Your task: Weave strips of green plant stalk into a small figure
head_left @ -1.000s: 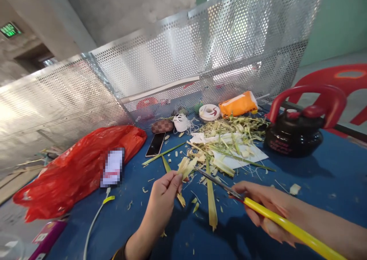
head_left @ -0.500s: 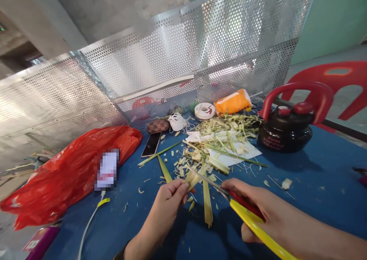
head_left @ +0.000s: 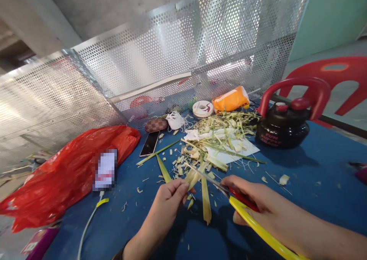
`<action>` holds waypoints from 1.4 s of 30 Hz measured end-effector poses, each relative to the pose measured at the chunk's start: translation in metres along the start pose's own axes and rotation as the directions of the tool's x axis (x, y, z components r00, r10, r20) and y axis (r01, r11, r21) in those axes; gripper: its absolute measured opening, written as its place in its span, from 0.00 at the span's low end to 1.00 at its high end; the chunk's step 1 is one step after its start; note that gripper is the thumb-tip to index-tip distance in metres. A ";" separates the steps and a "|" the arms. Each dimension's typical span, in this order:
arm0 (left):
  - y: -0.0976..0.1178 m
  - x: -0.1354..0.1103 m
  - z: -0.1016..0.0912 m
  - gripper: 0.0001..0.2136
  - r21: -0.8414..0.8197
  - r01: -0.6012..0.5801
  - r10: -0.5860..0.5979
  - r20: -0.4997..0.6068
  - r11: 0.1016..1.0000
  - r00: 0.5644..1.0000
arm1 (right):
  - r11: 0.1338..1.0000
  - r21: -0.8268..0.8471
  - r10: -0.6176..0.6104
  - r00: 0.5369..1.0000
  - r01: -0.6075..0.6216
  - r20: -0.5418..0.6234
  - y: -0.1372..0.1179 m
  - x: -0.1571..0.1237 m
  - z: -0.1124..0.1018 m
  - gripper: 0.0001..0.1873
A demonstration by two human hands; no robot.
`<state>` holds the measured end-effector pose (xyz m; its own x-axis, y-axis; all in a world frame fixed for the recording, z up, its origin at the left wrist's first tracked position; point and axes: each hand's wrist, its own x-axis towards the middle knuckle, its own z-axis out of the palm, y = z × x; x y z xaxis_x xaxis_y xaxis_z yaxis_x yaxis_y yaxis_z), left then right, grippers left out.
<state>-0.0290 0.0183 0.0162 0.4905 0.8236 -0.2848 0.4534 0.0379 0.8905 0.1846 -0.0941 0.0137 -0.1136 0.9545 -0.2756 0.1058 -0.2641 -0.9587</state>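
Note:
Near the middle front of the view, my left hand (head_left: 171, 199) pinches pale green leaf strips (head_left: 193, 177) between thumb and fingers. One strip slants up to the left and another hangs down toward the table's front. My right hand (head_left: 252, 199) is closed round scissors (head_left: 210, 179) with a red handle and a long yellow one. Their blades point left and lie across the leaf strips just beyond my left fingertips. Whether the blades are parted is hard to make out.
Leaf scraps (head_left: 229, 124) and white paper (head_left: 245, 149) cover the table's middle. A black jug (head_left: 282, 130) with a red handle stands right. On the left lie a red plastic bag (head_left: 71, 168), a lit phone (head_left: 105, 170) with a cable and a dark phone (head_left: 150, 144). A perforated metal screen (head_left: 160, 53) rises behind.
The whole scene has shifted slightly left and up in the view. The yellow handle has swung a little closer to the red one; the left hand keeps its pinch on the strips.

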 end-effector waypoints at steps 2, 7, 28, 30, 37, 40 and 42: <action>0.000 0.001 0.000 0.19 -0.005 -0.001 0.001 -0.004 1.000 1.000 | 1.000 -0.016 -0.005 1.000 0.005 -0.004 0.001 0.001 0.000 0.22; -0.001 0.003 0.000 0.18 -0.027 0.002 -0.002 -0.019 1.000 1.000 | 0.999 0.024 -0.023 1.000 0.023 0.003 0.010 0.003 0.001 0.18; 0.001 0.003 -0.001 0.18 -0.207 0.039 -0.046 -0.028 0.978 0.999 | 0.537 -0.839 -0.352 0.880 -0.088 -0.318 0.026 0.023 -0.032 0.24; 0.002 0.002 -0.002 0.18 -0.289 0.051 -0.054 -0.004 0.956 0.999 | 0.478 -0.872 -0.346 0.892 -0.099 -0.291 0.030 0.026 -0.032 0.21; 0.007 -0.002 -0.004 0.18 -0.404 0.054 -0.037 0.050 0.913 0.998 | 0.509 -0.860 -0.361 0.895 -0.045 -0.261 0.036 0.028 -0.010 0.21; 0.009 -0.003 -0.003 0.16 -0.453 0.085 -0.053 0.083 0.887 0.995 | 0.449 -0.893 -0.398 0.896 0.002 -0.198 0.035 0.028 0.001 0.25; 0.010 -0.004 -0.003 0.16 -0.479 0.107 -0.060 0.112 0.871 0.992 | 0.362 -0.932 -0.420 0.898 0.030 -0.134 0.033 0.027 0.006 0.26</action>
<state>-0.0285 0.0173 0.0267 0.5425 0.7514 -0.3756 0.0909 0.3920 0.9155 0.1791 -0.0781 -0.0254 -0.0144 0.9863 0.1644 0.9553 0.0621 -0.2890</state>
